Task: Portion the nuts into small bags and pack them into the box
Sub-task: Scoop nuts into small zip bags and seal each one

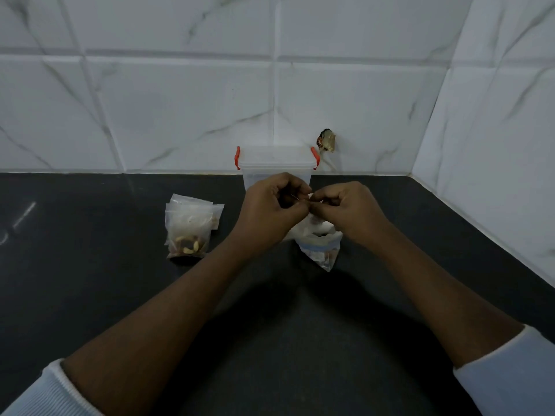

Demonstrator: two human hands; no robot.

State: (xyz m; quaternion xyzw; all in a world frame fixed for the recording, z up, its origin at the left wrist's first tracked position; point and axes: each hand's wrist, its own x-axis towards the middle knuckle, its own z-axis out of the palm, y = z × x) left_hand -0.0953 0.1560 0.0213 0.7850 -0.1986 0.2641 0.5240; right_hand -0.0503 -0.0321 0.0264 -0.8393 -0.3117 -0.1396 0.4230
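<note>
My left hand point(271, 205) and my right hand point(345, 208) meet fingertip to fingertip over the dark counter, both pinching the top edge of a small clear bag point(312, 219) that hangs between them, mostly hidden. Below my right hand lies a larger clear bag with a blue strip point(322, 250), its contents unclear. To the left, a small clear bag filled with mixed nuts point(187, 235) rests on a small pile of similar bags point(217, 213). Behind my hands stands a clear plastic box point(276, 163) with its lid on and orange clips, against the wall.
The dark counter point(90, 265) runs to a white marbled tile wall at the back and on the right, forming a corner. A small dark hole or fitting point(326, 140) marks the back wall just right of the box.
</note>
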